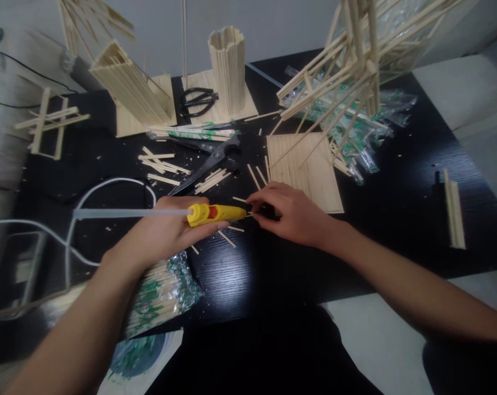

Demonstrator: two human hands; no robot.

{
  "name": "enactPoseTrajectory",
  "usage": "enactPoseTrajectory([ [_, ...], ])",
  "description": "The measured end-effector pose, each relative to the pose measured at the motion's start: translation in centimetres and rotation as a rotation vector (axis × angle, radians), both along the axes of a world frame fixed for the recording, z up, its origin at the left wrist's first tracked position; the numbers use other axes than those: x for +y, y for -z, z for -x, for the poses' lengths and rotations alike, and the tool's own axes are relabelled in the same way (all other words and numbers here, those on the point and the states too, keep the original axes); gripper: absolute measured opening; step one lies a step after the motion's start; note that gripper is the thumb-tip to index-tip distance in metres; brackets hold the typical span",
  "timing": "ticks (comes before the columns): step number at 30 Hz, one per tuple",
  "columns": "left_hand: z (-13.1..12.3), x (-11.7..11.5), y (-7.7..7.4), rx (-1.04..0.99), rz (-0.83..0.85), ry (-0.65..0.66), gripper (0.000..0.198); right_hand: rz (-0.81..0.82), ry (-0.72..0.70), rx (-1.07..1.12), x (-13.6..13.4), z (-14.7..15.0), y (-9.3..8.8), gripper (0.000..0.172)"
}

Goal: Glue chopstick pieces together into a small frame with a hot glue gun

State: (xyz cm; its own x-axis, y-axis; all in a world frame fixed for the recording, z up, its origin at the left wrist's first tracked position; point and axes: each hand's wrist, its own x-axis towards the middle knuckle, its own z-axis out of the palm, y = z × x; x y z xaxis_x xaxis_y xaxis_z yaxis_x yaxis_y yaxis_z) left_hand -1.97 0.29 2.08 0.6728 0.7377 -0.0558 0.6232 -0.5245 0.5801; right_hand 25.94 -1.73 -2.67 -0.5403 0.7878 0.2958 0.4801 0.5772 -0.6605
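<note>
My left hand point(172, 227) is wrapped round a yellow hot glue gun point(218, 214) that points right. A long translucent glue stick point(129, 213) juts from its rear. At the nozzle, my right hand point(287, 211) is closed in a pinch on what looks like a short thin wooden stick point(249, 214); fingers hide most of it. Loose cut sticks point(226, 238) lie just below the gun. A flat panel of sticks laid side by side point(306, 175) rests beyond my right hand. Black scissors point(209, 162) lie past the glue gun among short stick pieces point(213, 180).
A leaning stick tower point(129, 82) and a round one point(227, 71) stand at the back. A tall stick frame point(347, 66) rises at the back right beside plastic wrappers point(363, 131). A white cord point(78, 219) loops at left. Packaged sticks point(158, 296) lie near the front edge.
</note>
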Motion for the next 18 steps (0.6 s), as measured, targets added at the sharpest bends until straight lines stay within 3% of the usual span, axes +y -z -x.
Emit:
enactPoseTrajectory([
  [7, 1.3, 0.4, -0.5, -0.004, 0.003, -0.005, 0.032, 0.002, -0.001, 0.006, 0.0, 0.0, 0.0, 0.022],
  [18, 1.2, 0.4, -0.8, -0.044, 0.034, 0.003, 0.034, 0.024, 0.011, -0.02, -0.1, 0.0, -0.5, 0.019],
])
